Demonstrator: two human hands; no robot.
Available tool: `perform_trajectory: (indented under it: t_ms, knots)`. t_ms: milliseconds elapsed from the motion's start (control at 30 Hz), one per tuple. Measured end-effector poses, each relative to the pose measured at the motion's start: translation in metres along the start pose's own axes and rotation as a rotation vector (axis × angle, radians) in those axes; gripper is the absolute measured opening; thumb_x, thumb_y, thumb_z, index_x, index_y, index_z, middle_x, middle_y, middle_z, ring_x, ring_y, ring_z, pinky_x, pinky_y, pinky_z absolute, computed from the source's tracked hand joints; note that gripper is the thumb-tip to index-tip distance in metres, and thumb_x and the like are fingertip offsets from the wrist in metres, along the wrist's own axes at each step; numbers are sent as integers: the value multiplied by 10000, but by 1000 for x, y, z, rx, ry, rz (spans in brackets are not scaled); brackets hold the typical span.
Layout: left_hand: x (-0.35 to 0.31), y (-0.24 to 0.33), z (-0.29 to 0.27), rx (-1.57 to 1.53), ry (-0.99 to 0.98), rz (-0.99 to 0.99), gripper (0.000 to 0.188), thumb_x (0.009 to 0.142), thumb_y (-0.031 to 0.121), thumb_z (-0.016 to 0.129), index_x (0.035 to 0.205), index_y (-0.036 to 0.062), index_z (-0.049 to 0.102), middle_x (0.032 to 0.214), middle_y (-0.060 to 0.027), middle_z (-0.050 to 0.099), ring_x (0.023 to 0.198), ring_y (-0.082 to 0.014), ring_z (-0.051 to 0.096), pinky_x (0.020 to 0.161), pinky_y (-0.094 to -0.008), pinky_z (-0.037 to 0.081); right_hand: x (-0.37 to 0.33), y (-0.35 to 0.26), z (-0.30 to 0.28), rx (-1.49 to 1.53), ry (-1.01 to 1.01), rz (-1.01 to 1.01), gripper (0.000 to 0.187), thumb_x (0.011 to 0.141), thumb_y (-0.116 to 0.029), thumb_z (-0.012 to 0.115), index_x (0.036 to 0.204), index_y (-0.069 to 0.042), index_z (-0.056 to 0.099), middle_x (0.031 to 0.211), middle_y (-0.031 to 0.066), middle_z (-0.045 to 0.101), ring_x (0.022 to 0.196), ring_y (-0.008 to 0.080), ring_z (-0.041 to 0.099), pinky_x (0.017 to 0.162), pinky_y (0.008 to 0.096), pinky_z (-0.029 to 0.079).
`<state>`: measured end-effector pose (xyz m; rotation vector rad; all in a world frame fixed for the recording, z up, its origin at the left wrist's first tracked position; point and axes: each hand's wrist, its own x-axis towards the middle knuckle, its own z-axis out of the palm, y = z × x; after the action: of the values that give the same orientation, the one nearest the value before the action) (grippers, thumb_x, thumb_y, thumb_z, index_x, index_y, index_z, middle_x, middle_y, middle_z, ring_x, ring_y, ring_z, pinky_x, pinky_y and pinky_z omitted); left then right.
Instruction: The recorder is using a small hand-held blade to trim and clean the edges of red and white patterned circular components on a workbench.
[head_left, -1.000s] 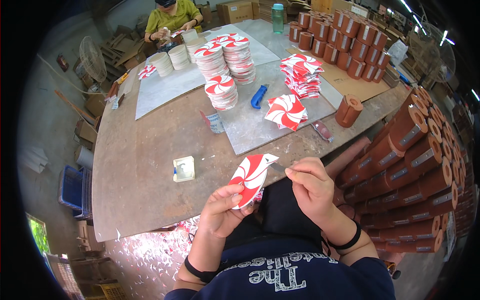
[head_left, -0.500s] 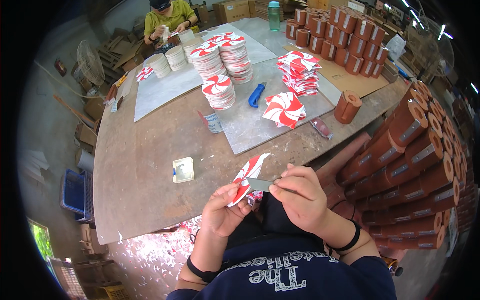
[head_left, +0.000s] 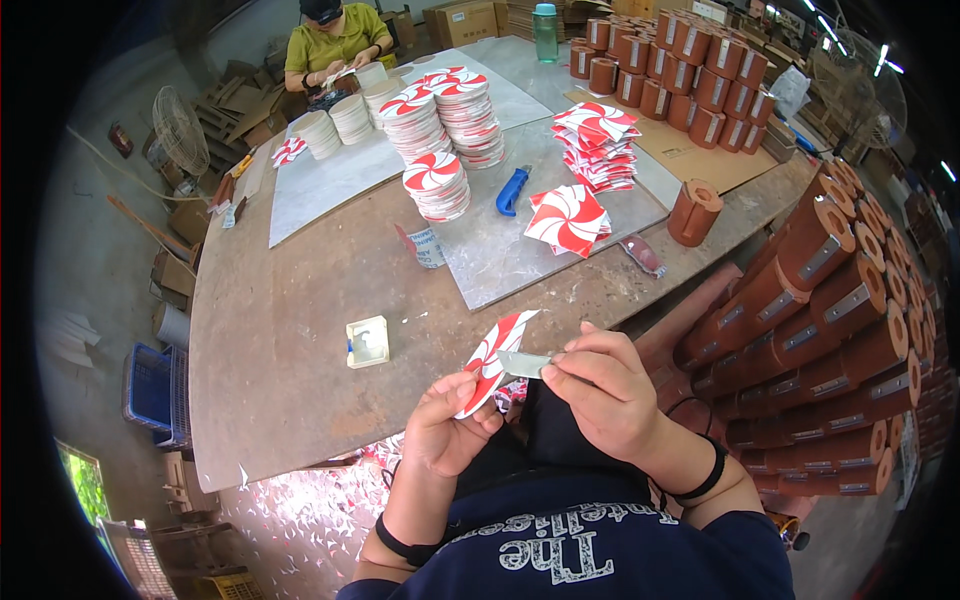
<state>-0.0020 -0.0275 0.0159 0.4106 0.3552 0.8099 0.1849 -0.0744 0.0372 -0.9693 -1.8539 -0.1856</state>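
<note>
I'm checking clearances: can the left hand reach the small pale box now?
Probably yes: nothing visible blocks the left hand from the small pale box, though that hand holds a red swirl piece.

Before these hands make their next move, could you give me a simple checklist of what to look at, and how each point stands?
1. Left hand grips the red-and-white swirl piece: ok.
2. Right hand pinches the grey blade: ok.
3. Blade has a handle: not ok, none shows; bare fingers hold it.
4. Left hand safely clear of the cutting edge: cannot tell, too small to judge.
5. Blue-handled tool away from both hands: ok, it lies on the grey board.
</note>
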Motion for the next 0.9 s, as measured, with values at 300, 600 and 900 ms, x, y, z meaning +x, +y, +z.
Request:
perform_trajectory:
  t_ms: [300,600,900]
  knots:
    - [-2,0,-2,28,1,16,80,773,94,554,763,18,533,644,-40,496,595,-126,464,554,-268,385,0,4,0,16,44,26,269,601,25,624,869,10,603,848,64,528,808,245,511,736,350,451]
    - [-3,1,-12,10,-121,40,82,765,77,561,826,29,585,658,-49,509,573,-130,440,530,-268,352,0,4,-5,74,60,61,289,576,85,615,858,21,603,836,82,528,780,263,519,665,321,446]
    - [-5,7,-23,87,-207,76,119,685,27,605,799,6,584,793,-171,576,556,-191,514,455,-297,384,-2,2,-8,98,76,86,268,579,115,605,827,11,606,814,83,538,766,260,531,683,331,458]
